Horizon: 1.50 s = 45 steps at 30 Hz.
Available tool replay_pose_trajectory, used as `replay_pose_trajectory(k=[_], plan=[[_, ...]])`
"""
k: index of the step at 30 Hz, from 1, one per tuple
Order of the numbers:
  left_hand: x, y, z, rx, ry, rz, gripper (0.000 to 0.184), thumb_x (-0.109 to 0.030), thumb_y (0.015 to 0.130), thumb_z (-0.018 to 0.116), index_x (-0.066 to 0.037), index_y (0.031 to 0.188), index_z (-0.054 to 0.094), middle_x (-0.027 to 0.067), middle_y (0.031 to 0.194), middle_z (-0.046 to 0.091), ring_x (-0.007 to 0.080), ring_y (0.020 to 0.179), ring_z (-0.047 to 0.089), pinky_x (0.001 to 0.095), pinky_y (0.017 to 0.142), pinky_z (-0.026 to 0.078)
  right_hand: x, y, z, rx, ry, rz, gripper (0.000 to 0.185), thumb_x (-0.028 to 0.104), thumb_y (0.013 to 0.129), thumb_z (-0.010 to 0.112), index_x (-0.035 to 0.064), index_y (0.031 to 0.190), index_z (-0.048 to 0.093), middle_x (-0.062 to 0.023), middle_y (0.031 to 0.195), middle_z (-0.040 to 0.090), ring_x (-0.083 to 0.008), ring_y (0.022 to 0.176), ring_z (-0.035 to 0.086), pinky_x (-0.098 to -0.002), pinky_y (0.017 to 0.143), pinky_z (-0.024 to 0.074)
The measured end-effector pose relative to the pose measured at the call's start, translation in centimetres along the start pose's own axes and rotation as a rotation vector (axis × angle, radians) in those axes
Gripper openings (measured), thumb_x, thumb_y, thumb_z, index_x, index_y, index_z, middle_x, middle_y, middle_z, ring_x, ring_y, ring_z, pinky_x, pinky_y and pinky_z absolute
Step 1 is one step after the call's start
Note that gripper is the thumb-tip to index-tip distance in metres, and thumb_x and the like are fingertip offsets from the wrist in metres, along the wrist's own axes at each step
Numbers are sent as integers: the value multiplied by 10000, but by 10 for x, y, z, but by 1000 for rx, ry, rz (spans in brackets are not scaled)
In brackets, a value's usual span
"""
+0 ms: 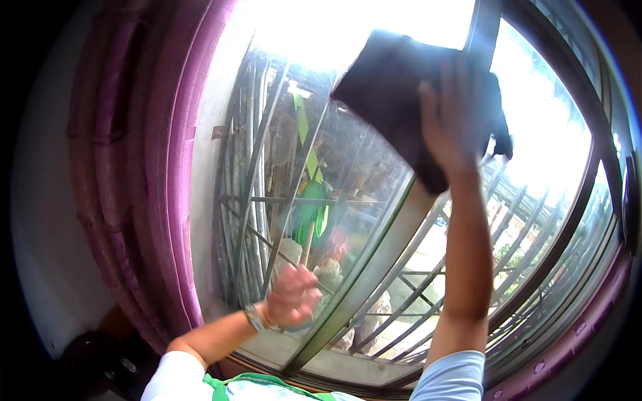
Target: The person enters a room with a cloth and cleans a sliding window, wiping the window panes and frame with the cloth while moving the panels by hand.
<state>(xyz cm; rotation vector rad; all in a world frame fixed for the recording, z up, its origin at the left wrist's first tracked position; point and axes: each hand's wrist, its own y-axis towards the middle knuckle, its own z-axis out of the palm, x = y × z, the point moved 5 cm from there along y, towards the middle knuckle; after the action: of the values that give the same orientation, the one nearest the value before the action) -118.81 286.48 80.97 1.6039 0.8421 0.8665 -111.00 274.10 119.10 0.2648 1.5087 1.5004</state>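
A dark cloth (384,90) is spread at the far side of the scene, right of centre, against the window (358,160), where its upper edge is partly washed out by glare. It is covered on its right part by the right hand (455,117), which is laid flat with the fingers extended upward and the thumb set apart to the left; the cloth is backed by the palm, and whether any fold is pinched cannot be told. The left hand (294,295) is held lower, nearer and to the left, with nothing in it, its fingers loosely parted and blurred; whether the glass is touched by it cannot be told. A band (255,317) is worn on the left wrist. Between the two hands the window is crossed by a slanting frame post (348,304). Through the glass, grey poles (251,167) and a bright green object (311,207) are seen at the left, and dark bars (401,303) at the right. The far left is bordered by a gathered purple curtain (177,154).
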Motion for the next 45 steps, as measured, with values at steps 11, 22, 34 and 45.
replay_pose_trajectory(k=[11, 22, 34, 45], plan=[[117, 117, -183, -515, 673, -301, 534, -73, 827, 518, 4, 1343, 401, 236, 1410, 339, 373, 1320, 309, 445, 1105, 218, 34, -88, -43, 521, 116, 32, 725, 196, 720, 663, -56, 1329, 362, -291, 1455, 220, -443, 1381, 131, -502, 1145, 97], [173, 104, -263, -359, 841, -316, 463, -235, 928, 464, -64, 1357, 427, 219, 1439, 327, 369, 1347, 281, 442, 1112, 208, -82, 123, 67, -61, -216, -90, 381, 373, 834, 533, 69, 1057, 585, -172, 1080, 577, -358, 1053, 512, -523, 972, 323], [202, 97, -290, -381, 640, -264, 424, -234, 983, 363, 16, 1319, 430, 200, 1340, 462, 332, 1267, 417, 395, 1073, 297, -75, 217, 135, 298, -821, 17, 348, 255, 891, 427, 90, 1188, 506, -150, 1259, 514, -286, 1170, 495, -439, 964, 412], [210, 87, -295, -417, 581, -216, 488, -306, 951, 457, 12, 1320, 441, 214, 1381, 412, 330, 1295, 378, 391, 1085, 263, 105, 251, 167, 40, 184, -398, 415, 186, 877, 494, 5, 1249, 468, -246, 1264, 495, -444, 1143, 473, -477, 970, 391]])
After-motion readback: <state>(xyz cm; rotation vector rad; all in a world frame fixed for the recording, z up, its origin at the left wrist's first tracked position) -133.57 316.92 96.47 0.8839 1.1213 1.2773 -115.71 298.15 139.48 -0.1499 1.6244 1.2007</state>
